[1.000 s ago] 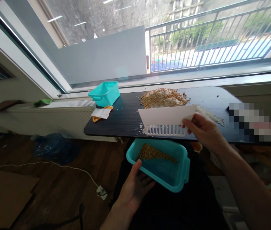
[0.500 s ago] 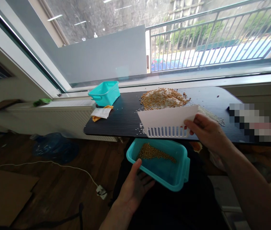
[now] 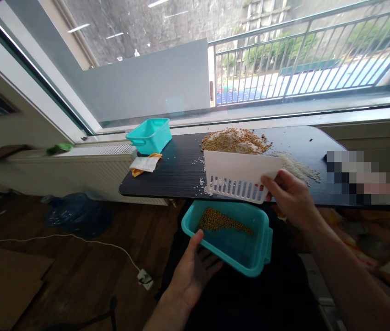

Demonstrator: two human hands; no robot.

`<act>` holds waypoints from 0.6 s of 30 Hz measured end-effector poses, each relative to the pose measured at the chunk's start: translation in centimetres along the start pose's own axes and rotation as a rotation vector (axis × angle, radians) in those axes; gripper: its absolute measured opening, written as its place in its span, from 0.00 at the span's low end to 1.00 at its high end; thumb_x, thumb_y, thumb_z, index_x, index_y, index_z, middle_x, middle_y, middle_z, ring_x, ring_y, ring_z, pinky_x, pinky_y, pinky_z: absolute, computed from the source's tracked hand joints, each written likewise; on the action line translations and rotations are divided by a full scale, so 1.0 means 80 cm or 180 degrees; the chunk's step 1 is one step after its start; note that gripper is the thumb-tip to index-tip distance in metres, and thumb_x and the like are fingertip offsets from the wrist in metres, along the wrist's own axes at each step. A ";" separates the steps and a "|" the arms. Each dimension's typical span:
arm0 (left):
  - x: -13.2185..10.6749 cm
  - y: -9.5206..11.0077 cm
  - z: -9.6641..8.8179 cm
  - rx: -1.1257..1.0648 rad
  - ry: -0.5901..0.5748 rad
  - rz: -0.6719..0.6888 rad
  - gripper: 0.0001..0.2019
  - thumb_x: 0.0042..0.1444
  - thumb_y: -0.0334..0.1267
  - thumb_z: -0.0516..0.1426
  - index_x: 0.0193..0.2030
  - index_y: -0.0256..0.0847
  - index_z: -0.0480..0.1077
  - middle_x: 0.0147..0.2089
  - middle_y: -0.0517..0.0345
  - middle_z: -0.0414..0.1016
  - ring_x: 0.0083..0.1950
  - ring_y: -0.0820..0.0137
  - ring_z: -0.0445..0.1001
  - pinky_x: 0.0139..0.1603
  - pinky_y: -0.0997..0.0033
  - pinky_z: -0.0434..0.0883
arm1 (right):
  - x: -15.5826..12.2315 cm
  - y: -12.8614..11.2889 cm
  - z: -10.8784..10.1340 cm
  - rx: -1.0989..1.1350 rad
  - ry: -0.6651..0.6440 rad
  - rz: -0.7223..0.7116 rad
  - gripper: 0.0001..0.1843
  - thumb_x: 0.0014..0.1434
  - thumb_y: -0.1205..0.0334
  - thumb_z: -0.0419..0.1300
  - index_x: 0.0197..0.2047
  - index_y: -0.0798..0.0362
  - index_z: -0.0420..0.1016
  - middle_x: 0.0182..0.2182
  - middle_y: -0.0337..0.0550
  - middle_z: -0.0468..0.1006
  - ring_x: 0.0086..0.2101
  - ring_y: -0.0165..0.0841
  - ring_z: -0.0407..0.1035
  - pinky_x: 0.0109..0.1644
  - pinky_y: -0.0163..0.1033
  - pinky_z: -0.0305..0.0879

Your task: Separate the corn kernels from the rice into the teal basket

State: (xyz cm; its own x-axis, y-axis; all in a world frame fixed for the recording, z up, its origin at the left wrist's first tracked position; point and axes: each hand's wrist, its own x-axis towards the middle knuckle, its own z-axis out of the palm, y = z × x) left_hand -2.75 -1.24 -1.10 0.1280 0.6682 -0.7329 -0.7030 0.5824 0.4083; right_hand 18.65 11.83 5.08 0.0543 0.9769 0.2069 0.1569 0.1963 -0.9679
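Note:
In my right hand [image 3: 289, 195], pinched at its right end, is a white slotted plastic sheet [image 3: 238, 163] with a row of slots along its lower edge. It stands tilted at the table's front edge, before a mound of yellow-brown beans mixed with white grains [image 3: 234, 140]. My left hand [image 3: 195, 266] grips the near left side of a turquoise plastic bin [image 3: 267, 243], thumb at the rim and fingers against the outside. Inside that bin lies a layer of round yellow-brown beans [image 3: 220, 219]. It rests at my lap, just below the table edge.
On the dark table [image 3: 167, 179] stand a second turquoise bin [image 3: 150, 136] and a folded white and orange cloth [image 3: 146, 164]. White grains [image 3: 298, 168] are spread at the right. A large blue bottle [image 3: 76, 214] and a power strip [image 3: 145, 279] lie on the floor.
The slotted sheet has tilted, its right end dropping lower and its left end shifting slightly right. My right hand has moved a little left and down with it. My left hand and the bin stay put.

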 end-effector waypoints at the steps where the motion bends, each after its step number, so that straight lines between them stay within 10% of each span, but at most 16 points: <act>1: -0.001 0.000 0.000 -0.0010 0.0020 0.0004 0.30 0.56 0.53 0.57 0.60 0.37 0.63 0.58 0.43 0.71 0.54 0.56 0.74 0.57 0.57 0.68 | -0.002 0.002 0.005 0.0035 -0.0058 0.0011 0.11 0.51 0.52 0.64 0.28 0.49 0.68 0.21 0.35 0.72 0.17 0.28 0.61 0.20 0.35 0.61; 18: -0.004 -0.001 0.003 0.0024 0.0063 0.0040 0.28 0.57 0.53 0.56 0.58 0.36 0.65 0.55 0.42 0.73 0.50 0.58 0.76 0.53 0.60 0.71 | 0.013 0.007 0.001 -0.0101 0.0211 -0.0197 0.09 0.52 0.56 0.64 0.28 0.50 0.69 0.21 0.35 0.73 0.18 0.26 0.62 0.22 0.33 0.63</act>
State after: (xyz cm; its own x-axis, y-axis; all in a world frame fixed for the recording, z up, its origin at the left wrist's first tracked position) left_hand -2.58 -1.38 -0.75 0.1051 0.6663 -0.7383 -0.6990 0.5776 0.4217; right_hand 18.68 12.98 4.75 0.1085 0.9549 0.2763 0.1930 0.2524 -0.9482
